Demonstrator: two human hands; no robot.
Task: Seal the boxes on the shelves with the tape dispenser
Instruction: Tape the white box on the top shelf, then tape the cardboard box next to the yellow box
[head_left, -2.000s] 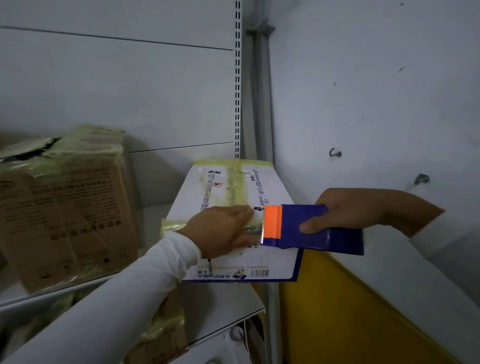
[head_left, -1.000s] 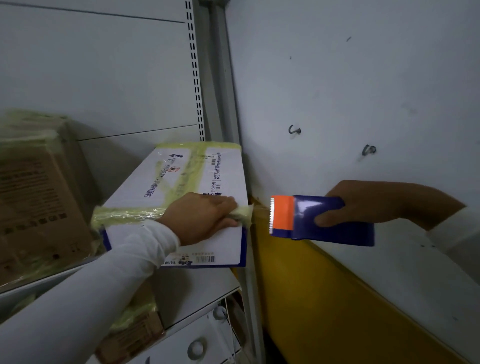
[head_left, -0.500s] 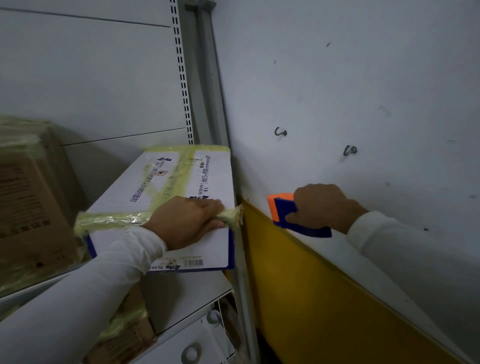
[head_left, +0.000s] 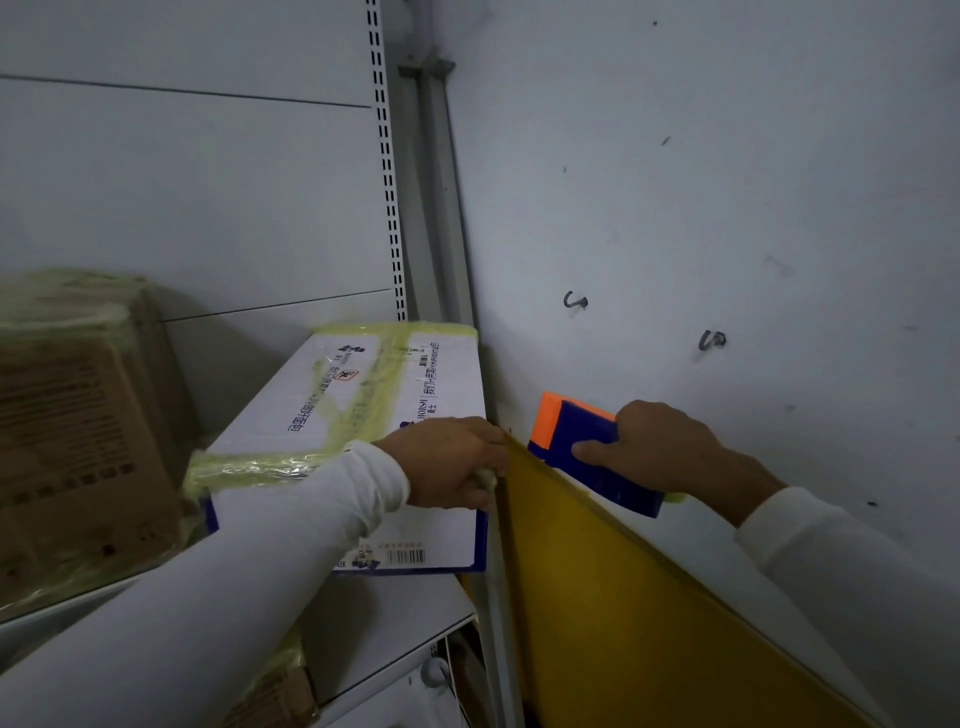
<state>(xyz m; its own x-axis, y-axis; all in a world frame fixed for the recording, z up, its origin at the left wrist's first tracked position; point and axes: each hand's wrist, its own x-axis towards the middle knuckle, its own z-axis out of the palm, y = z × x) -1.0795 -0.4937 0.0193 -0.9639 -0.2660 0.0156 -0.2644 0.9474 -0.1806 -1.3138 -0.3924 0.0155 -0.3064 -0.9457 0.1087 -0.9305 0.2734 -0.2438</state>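
A white and blue box (head_left: 363, 415) lies flat on the shelf (head_left: 374, 623), crossed by strips of yellowish tape. My left hand (head_left: 449, 462) rests at the box's right edge, its fingers curled over the loose tape end there. Off to the right of the box, near the wall, my right hand (head_left: 660, 449) grips the blue tape dispenser (head_left: 582, 457), whose orange end points up and left.
A brown cardboard box (head_left: 78, 431) wrapped in yellowish tape stands at the left of the shelf. A slotted upright (head_left: 387, 171) and grey post run up behind. A yellow panel (head_left: 623, 597) lines the wall at right, and two hooks (head_left: 574, 300) stick out above it.
The dispenser came off the box top, moved right past its edge and then turned its orange end upward near the wall. My left hand slid to the box's right edge over the tape end.
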